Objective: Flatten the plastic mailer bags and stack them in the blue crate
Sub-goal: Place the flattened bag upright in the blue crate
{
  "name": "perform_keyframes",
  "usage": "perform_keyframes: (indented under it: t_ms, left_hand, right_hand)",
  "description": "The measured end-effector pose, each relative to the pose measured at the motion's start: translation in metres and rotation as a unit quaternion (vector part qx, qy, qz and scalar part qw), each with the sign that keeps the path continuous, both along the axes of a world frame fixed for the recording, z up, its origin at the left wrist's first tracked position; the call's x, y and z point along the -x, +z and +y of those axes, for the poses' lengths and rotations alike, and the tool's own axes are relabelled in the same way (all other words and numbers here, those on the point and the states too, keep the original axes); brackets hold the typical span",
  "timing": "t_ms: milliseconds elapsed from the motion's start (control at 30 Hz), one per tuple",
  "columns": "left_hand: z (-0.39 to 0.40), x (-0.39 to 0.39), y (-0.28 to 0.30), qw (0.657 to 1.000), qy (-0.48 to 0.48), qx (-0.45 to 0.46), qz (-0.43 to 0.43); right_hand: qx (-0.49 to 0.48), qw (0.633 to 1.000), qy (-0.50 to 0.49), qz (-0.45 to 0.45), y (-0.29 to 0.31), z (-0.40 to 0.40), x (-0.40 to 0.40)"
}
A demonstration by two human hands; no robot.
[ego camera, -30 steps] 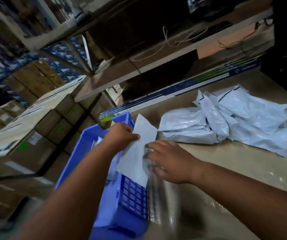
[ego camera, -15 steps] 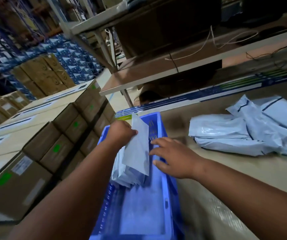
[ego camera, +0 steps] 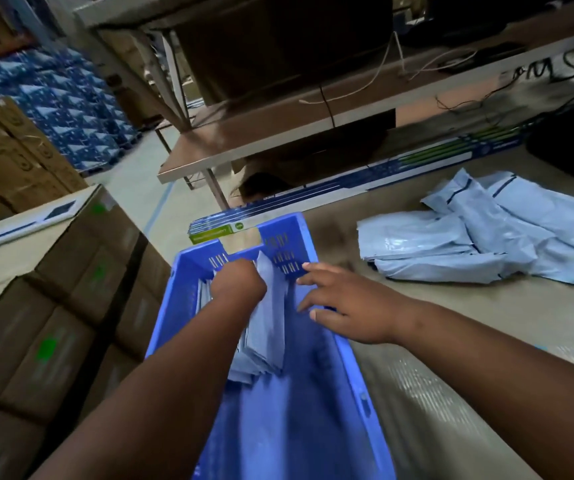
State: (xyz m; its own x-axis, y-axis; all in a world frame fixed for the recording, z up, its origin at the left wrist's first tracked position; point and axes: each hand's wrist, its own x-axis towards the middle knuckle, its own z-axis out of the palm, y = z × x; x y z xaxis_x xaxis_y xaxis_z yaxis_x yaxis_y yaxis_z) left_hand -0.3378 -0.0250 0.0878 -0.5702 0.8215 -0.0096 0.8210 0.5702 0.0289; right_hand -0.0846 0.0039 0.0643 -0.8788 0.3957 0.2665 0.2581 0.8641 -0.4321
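The blue crate (ego camera: 174, 299) stands at the table's left edge, directly below me. Inside it, a stack of flattened pale mailer bags (ego camera: 264, 344) leans on edge. My left hand (ego camera: 238, 284) is down in the crate and grips the top of a mailer bag at the stack. My right hand (ego camera: 341, 306) hovers over the crate's right rim with fingers spread and straight, holding nothing. A loose pile of unflattened mailer bags (ego camera: 479, 237) lies on the table to the right.
Stacked cardboard cartons (ego camera: 53, 323) stand close to the crate's left. A long blue-and-white box (ego camera: 382, 174) lies along the table's far edge, under a shelf (ego camera: 278, 133) with cables. A dark object (ego camera: 569, 143) sits at the far right.
My left hand has lowered the mailer bag from above the crate's rim down against the stack inside. My right hand has let the bag go and spread over the right rim.
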Motion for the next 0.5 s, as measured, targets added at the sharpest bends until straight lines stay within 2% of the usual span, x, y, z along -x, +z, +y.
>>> perform_keyframes:
  t_ms: [333, 500]
  left_hand:
    - [-0.004, 0.000, -0.009, 0.999, 0.012, 0.043, -0.025]
    - [-0.010, 0.000, -0.008, 0.999, 0.026, 0.010, -0.036]
  right_hand:
    - [-0.006, 1.000, -0.008, -0.008, 0.001, -0.001, -0.001]
    - [-0.019, 1.000, -0.005, 0.002, 0.005, -0.002, -0.008]
